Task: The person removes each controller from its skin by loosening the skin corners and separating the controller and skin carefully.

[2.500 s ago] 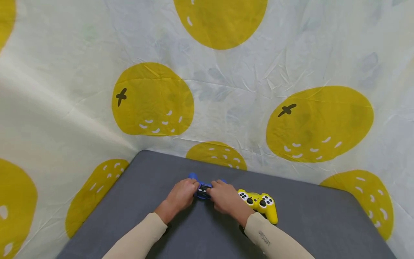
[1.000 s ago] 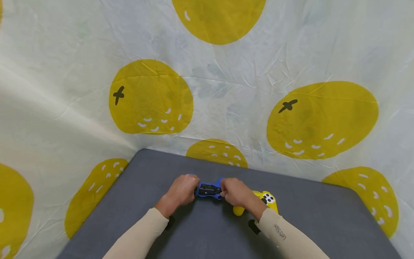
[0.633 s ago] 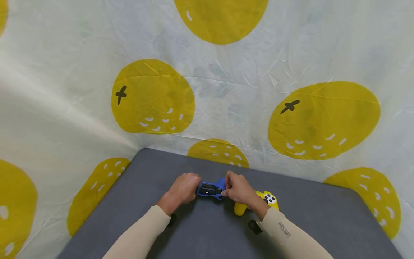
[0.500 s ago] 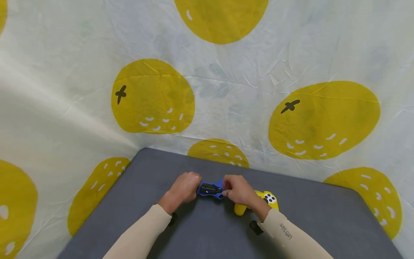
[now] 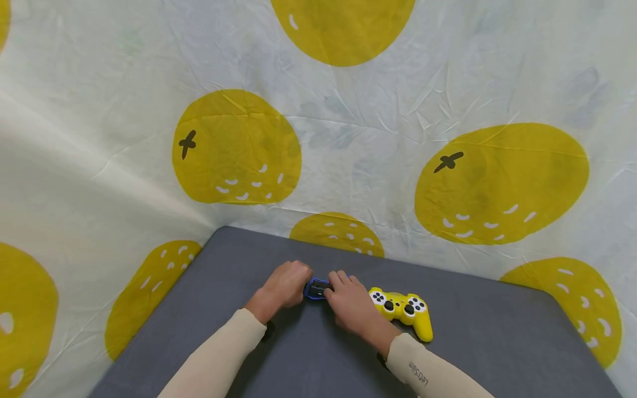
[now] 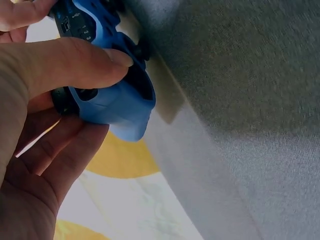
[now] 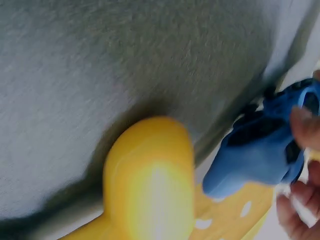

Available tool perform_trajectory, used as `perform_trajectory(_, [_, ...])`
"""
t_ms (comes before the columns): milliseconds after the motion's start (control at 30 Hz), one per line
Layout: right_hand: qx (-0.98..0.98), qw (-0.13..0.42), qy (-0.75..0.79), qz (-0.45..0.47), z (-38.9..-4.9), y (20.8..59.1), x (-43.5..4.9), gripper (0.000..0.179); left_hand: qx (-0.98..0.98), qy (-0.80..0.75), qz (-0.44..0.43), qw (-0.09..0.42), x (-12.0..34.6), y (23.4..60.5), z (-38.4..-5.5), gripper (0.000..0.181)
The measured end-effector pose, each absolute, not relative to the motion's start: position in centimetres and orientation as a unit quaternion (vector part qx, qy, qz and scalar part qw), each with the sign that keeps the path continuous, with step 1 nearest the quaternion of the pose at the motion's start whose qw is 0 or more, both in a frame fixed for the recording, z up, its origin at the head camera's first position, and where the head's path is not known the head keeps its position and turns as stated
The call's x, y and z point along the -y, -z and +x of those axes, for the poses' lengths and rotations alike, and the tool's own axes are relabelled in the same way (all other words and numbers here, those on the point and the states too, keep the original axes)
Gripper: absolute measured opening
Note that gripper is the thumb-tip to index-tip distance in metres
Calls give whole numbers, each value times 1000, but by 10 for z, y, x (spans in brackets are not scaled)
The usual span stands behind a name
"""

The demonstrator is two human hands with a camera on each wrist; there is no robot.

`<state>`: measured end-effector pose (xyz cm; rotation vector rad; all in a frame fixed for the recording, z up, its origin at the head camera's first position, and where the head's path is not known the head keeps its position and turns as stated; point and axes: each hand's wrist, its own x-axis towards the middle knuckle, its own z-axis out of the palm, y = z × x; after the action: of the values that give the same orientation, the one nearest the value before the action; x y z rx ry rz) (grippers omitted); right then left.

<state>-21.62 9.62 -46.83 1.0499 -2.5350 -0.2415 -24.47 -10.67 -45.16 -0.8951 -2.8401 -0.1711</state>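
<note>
Both hands hold a game controller [image 5: 317, 289] just above the grey table. It has a black body inside a blue, soft-looking cover [image 6: 122, 110], whose edge stands away from the body in places. My left hand [image 5: 287, 283] grips the left end; in the left wrist view the thumb lies across the cover, with fingers on the opposite side. My right hand [image 5: 350, 304] is at the other end, its thumb on the controller's near face and fingers round the far side. In the head view it hides much of that end.
A yellow game controller [image 5: 398, 304] with white button areas lies on the grey table [image 5: 468, 331], right of my right hand. It looms close in the right wrist view. A white cloth [image 5: 348, 171] with yellow fruit shapes hangs behind and at the left.
My right hand has shifted left over the blue-covered controller after working at its right end, uncovering more of the yellow controller. The left hand keeps its grip.
</note>
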Motion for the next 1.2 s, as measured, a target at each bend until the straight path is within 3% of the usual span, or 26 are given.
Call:
perform_trajectory(167, [895,232,160,347,-211,472,-88,27,947,50,-307,76,107,451,-245,30])
perform_trajectory(333, [901,228,164,331,-208,470,-93,28,946,66,-306,76,111,452,-247,31])
perform_trajectory(500, [908,218,142,328,-207,469,-109,29,948,84,-300,65,117,452,-246,43])
perform_trajectory(667, [926,190,107,308,-211,470,-124,24,943,96,-312,63,119,449,-245,50])
perform_trajectory(1200, [940,154,-149,267,-213,472,-132,17,943,95,-311,72,117,453,-246,45])
